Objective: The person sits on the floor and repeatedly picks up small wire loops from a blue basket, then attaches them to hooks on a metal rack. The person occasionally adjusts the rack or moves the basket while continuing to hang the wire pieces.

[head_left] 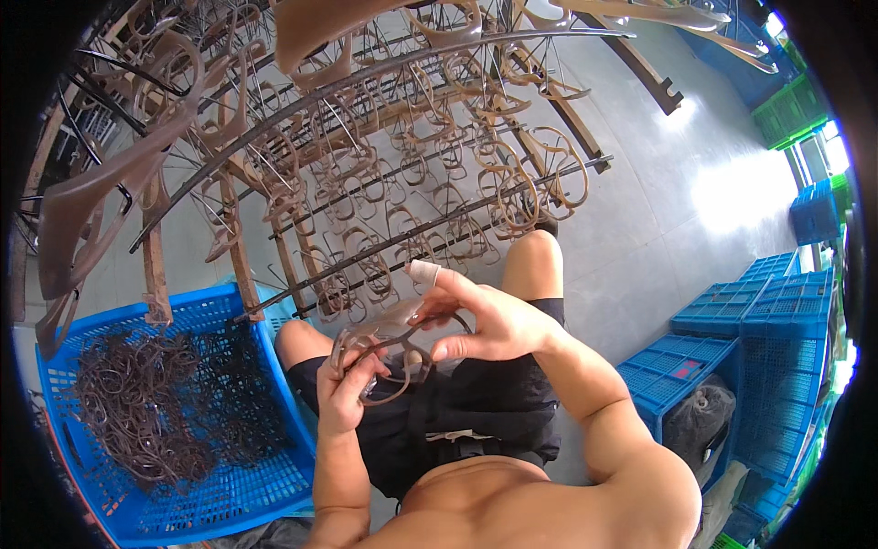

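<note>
A brown, translucent looped piece point(393, 398) with a dark strip along part of it is held above my lap; its exact kind is unclear. My left hand point(352, 389) pinches its left side between thumb and fingers. From the right, my right hand point(494, 325) grips its upper right part, middle fingers curled in against it and thumb near the dark strip. A pale wrap point(423, 272) covers the tip of my outstretched right index finger. Part of the piece is hidden behind my fingers.
In front stands a rack of dark bars point(439, 220) hung with many similar brown looped pieces point(512, 183). To my left, a blue plastic basket point(302, 430) holds a tangle of dark brown strips point(146, 403). Blue crates point(672, 371) are stacked at right, beside a dark bag point(700, 416).
</note>
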A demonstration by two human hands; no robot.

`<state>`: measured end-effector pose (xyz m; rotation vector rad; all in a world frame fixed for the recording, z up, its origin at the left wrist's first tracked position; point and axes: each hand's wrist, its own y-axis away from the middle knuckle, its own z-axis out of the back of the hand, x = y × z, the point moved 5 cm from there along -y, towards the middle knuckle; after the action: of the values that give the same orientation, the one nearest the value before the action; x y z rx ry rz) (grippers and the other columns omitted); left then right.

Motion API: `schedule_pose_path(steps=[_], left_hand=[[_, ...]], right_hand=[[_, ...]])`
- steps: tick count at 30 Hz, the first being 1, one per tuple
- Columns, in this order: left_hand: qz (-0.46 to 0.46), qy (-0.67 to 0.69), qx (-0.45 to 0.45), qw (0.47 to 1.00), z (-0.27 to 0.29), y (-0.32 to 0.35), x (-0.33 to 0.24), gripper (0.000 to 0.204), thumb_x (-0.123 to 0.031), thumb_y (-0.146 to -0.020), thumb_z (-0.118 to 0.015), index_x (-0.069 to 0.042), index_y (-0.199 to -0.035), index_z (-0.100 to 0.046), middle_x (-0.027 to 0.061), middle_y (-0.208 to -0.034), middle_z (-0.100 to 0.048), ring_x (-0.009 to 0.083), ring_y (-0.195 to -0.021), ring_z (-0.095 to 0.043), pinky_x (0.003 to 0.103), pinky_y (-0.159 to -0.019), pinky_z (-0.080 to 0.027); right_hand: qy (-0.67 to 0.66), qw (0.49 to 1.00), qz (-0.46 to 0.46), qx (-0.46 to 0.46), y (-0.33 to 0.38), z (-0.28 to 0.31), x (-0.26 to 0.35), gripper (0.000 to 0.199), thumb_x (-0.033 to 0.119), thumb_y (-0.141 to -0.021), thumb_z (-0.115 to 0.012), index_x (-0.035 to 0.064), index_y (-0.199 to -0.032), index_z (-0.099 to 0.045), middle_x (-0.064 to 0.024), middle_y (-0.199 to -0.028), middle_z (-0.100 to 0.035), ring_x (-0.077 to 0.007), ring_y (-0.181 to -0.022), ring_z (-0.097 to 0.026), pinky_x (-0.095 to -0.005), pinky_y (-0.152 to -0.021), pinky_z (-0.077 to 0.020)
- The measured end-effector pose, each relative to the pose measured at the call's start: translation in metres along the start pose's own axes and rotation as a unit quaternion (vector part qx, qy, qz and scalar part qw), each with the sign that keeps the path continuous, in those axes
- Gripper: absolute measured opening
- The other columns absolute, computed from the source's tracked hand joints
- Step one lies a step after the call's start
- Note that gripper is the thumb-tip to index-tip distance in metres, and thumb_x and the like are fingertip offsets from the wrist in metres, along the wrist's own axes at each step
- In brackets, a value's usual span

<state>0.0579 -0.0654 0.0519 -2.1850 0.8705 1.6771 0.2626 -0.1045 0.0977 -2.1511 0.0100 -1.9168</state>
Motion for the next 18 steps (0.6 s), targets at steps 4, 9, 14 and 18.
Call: schedule_pose_path(steps=[4, 9, 14, 18], left_hand=[[-0.029, -0.021, 0.003, 0.999, -0.011, -0.007, -0.007, 0.029, -0.008, -0.086, -0.054, 0.005, -0.112, -0.052, 0.0093, -0.093, -0.061, 0.0128, -0.078, -0.056, 0.025, -0.072, -0.044], [-0.100, 0.001, -0.157, 0.983, -0.003, -0.018, 0.008, 0.017, -0.020, -0.090, -0.055, -0.005, -0.089, -0.050, 0.0066, -0.099, -0.049, 0.0093, -0.071, -0.049, 0.023, -0.065, -0.044], [-0.069, -0.016, -0.096, 0.993, -0.025, -0.020, 0.021, 0.035, -0.041, -0.093, -0.047, -0.006, -0.092, -0.051, 0.0074, -0.097, -0.049, 0.0124, -0.082, -0.049, 0.025, -0.059, -0.046], [-0.110, -0.109, -0.060, 0.986, -0.023, -0.020, 0.026, 0.035, -0.038, -0.093, -0.048, -0.004, -0.087, -0.053, 0.0050, -0.089, -0.047, 0.0100, -0.067, -0.046, 0.021, -0.057, -0.038]], right_hand=[[0.154, 0.985, 0.023, 0.070, -0.005, -0.004, -0.014, 0.023, 0.014, -0.085, -0.063, -0.0017, -0.099, -0.054, -0.0124, -0.080, -0.060, -0.0260, -0.074, -0.059, -0.0340, -0.067, -0.0470], [0.009, 0.959, -0.115, -0.258, 0.003, 0.051, -0.015, 0.021, 0.013, -0.093, -0.050, 0.0031, -0.111, -0.057, 0.0021, -0.068, -0.052, -0.0062, -0.056, -0.047, -0.0203, -0.048, -0.0385], [0.037, 0.829, -0.032, -0.557, -0.023, 0.060, -0.075, 0.025, 0.015, -0.095, -0.044, 0.0019, -0.115, -0.051, 0.0011, -0.066, -0.051, -0.0047, -0.048, -0.044, -0.0198, -0.043, -0.0368], [-0.078, 0.822, -0.051, -0.562, -0.034, 0.060, -0.078, 0.018, 0.016, -0.094, -0.043, 0.0033, -0.102, -0.053, -0.0002, -0.067, -0.050, -0.0057, -0.045, -0.042, -0.0205, -0.038, -0.0328]])
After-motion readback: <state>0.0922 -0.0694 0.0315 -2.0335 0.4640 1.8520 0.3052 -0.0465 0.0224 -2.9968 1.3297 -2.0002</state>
